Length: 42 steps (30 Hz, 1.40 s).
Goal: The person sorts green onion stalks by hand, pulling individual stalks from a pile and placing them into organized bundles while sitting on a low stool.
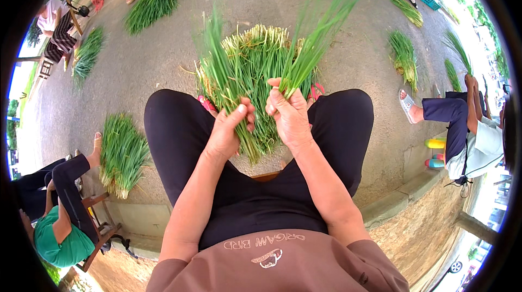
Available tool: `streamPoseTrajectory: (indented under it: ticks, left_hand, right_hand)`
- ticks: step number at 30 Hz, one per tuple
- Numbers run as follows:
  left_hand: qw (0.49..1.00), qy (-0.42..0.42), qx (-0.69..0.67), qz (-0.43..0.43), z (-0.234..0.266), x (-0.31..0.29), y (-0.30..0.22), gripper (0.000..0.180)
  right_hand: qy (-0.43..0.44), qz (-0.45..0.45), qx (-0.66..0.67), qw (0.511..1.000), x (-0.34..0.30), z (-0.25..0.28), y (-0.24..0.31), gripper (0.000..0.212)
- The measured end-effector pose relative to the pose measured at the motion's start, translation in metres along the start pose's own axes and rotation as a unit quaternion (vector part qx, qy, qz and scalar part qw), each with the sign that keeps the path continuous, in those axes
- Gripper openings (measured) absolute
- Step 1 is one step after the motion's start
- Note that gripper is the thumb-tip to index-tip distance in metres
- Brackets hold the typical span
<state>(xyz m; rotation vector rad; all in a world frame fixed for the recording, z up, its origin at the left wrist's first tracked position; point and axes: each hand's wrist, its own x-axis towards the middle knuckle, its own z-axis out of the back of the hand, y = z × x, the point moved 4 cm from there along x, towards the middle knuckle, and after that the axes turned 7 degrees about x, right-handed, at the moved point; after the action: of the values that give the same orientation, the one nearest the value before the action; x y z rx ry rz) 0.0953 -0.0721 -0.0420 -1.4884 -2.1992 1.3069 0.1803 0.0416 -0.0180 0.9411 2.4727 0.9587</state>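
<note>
My left hand (229, 126) is closed around a bunch of green chives (218, 69), its upper leaves smeared by motion and its lower part hanging below my fingers. Beside it, my right hand (291, 117) pinches a second, thinner bunch of chives (311, 47) near its base, with the long leaves fanning up and to the right. Between my knees lies a big heap of chives (266, 55), its pale cut ends at the far side. Both hands are above the near part of this heap and a little apart from each other.
More piles of chives lie on the pavement, including one at the left (122, 156) and one at the right (403, 58). Seated people surround me; a person in green (65, 243) sits lower left on a wooden chair (100, 227). A concrete kerb (389, 208) runs behind me.
</note>
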Motion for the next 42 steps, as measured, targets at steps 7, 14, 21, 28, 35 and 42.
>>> streamPoseTrajectory:
  ticks: [7, 14, 21, 28, 35, 42]
  left_hand:
    - [0.994, -0.032, -0.081, -0.071, 0.013, 0.000, -0.028, 0.039]
    - [0.993, -0.038, -0.061, -0.099, 0.019, 0.000, -0.029, 0.042]
    - [0.997, -0.011, -0.034, -0.064, 0.015, -0.001, -0.027, 0.050]
    - [0.999, -0.001, 0.029, -0.026, 0.010, -0.002, -0.023, 0.057]
    - [0.983, -0.177, -0.044, -0.033, 0.049, 0.008, -0.016, 0.030]
    - [0.936, -0.090, -0.302, -0.154, 0.069, 0.011, -0.045, 0.025]
  right_hand:
    - [0.029, -0.162, -0.093, 0.982, -0.016, 0.004, -0.003, 0.019]
    - [0.077, -0.137, -0.304, 0.940, -0.020, 0.005, -0.024, 0.019]
    - [0.076, -0.164, -0.299, 0.937, -0.020, 0.008, -0.031, 0.026]
    - [0.009, -0.217, -0.135, 0.967, -0.018, 0.004, -0.011, 0.024]
    - [-0.049, -0.187, -0.052, 0.980, -0.009, 0.017, -0.003, 0.019]
    - [-0.129, -0.088, 0.078, 0.985, 0.001, 0.042, 0.017, 0.010]
